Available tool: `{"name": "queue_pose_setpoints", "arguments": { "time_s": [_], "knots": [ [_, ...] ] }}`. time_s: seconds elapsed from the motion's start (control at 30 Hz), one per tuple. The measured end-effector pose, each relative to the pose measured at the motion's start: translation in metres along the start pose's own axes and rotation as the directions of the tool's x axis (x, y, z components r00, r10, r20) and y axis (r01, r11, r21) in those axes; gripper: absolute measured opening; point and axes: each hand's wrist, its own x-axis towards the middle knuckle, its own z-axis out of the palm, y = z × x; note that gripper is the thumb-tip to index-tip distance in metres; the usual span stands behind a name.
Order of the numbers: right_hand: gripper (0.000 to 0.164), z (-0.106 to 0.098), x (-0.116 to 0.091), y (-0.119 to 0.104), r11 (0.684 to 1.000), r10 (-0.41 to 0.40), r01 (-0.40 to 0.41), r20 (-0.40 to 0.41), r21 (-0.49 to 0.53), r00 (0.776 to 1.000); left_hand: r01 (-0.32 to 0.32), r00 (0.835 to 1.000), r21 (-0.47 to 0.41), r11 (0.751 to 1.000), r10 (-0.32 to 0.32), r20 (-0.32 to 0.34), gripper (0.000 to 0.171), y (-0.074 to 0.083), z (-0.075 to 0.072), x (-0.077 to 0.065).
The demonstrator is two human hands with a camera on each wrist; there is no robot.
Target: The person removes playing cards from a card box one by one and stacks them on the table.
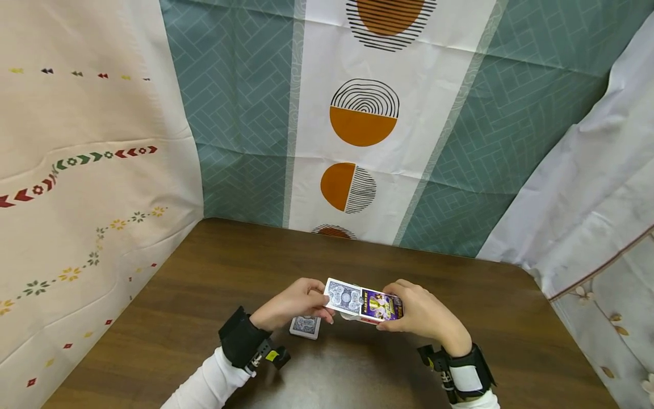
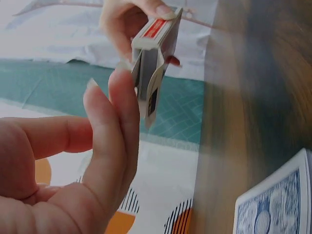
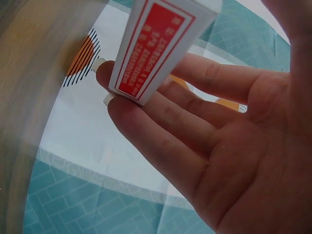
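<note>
My right hand [image 1: 428, 312] grips a purple-printed playing card box [image 1: 380, 307], with the thumb on its near edge and the fingers along the far side. Its white side panel [image 3: 156, 53] carries red print in the right wrist view. A stack of playing cards [image 1: 344, 295] with blue-and-white backs sticks out of the box's left end. At the outer edge of these cards, my left hand [image 1: 301, 301] holds them with its fingertips. Opened flaps [image 2: 155, 97] hang at the box mouth. A second stack of cards [image 1: 305, 326] lies on the table below my left hand.
The brown wooden table [image 1: 245, 255] extends around both hands. A patterned green and white curtain [image 1: 245, 113] stands behind it, with a cream cloth [image 1: 92, 170] to the left and a white cloth [image 1: 577, 187] to the right.
</note>
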Motion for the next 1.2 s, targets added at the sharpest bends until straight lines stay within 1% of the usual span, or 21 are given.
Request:
{"name": "queue_pose_setpoints", "arguments": {
  "time_s": [0.17, 0.27, 0.33, 0.4, 0.47, 0.57, 0.73, 0.83, 0.87, 0.93, 1.03, 1.1, 1.13, 1.2],
  "knots": [
    [0.058, 0.000, -0.001, 0.001, 1.000, -0.016, 0.016, -0.005, 0.013, 1.000, -0.036, 0.996, 0.020, 0.999, 0.038, -0.086, 0.026, 0.000, -0.011, -0.006],
    [0.058, 0.000, -0.001, 0.001, 1.000, -0.018, 0.018, -0.002, 0.017, 1.000, -0.069, 0.985, 0.026, 0.997, 0.073, -0.156, 0.030, -0.001, -0.014, -0.006],
    [0.057, 0.001, -0.001, 0.000, 1.000, -0.012, 0.012, -0.002, 0.015, 1.000, -0.094, 0.971, 0.040, 0.995, 0.101, -0.218, 0.032, -0.003, -0.015, -0.005],
    [0.057, 0.001, -0.001, 0.000, 1.000, -0.008, 0.008, -0.001, 0.013, 1.000, -0.104, 0.951, 0.043, 0.994, 0.112, -0.287, 0.031, -0.005, -0.016, -0.002],
    [0.058, 0.002, 0.000, 0.000, 1.000, -0.003, 0.003, -0.001, 0.010, 1.000, -0.099, 0.929, 0.046, 0.994, 0.109, -0.354, 0.028, -0.007, -0.018, 0.002],
    [0.057, 0.003, 0.000, 0.000, 1.000, -0.005, 0.005, -0.005, 0.008, 1.000, -0.098, 0.897, 0.033, 0.995, 0.103, -0.429, 0.024, -0.010, -0.024, 0.006],
    [0.057, 0.004, 0.000, 0.001, 1.000, -0.011, 0.011, -0.011, 0.011, 1.000, -0.092, 0.857, 0.028, 0.995, 0.094, -0.506, 0.023, -0.016, -0.039, 0.010],
    [0.058, 0.004, 0.000, 0.002, 1.000, -0.015, 0.015, -0.010, 0.016, 1.000, -0.058, 0.844, 0.053, 0.997, 0.078, -0.531, 0.023, -0.022, -0.046, 0.012],
    [0.058, 0.004, 0.000, 0.002, 1.000, -0.012, 0.012, -0.009, 0.018, 1.000, -0.041, 0.843, 0.071, 0.997, 0.073, -0.533, 0.023, -0.025, -0.048, 0.013],
    [0.058, 0.004, 0.000, 0.003, 1.000, -0.014, 0.014, -0.007, 0.017, 1.000, -0.014, 0.850, 0.119, 0.993, 0.074, -0.522, 0.022, -0.032, -0.052, 0.014],
    [0.058, 0.003, 0.001, 0.003, 1.000, -0.016, 0.016, -0.002, 0.015, 1.000, 0.029, 0.869, 0.175, 0.984, 0.061, -0.492, 0.019, -0.043, -0.056, 0.016],
    [0.058, 0.003, 0.001, 0.004, 1.000, -0.018, 0.018, 0.001, 0.017, 1.000, 0.047, 0.881, 0.221, 0.974, 0.064, -0.469, 0.017, -0.048, -0.058, 0.017],
    [0.058, 0.004, 0.001, 0.004, 1.000, -0.019, 0.019, 0.004, 0.019, 1.000, 0.060, 0.884, 0.224, 0.973, 0.052, -0.464, 0.016, -0.050, -0.058, 0.018],
    [0.058, 0.004, 0.002, 0.004, 1.000, -0.019, 0.019, 0.010, 0.020, 1.000, 0.077, 0.890, 0.256, 0.964, 0.049, -0.453, 0.014, -0.053, -0.058, 0.019]
  ]
}}
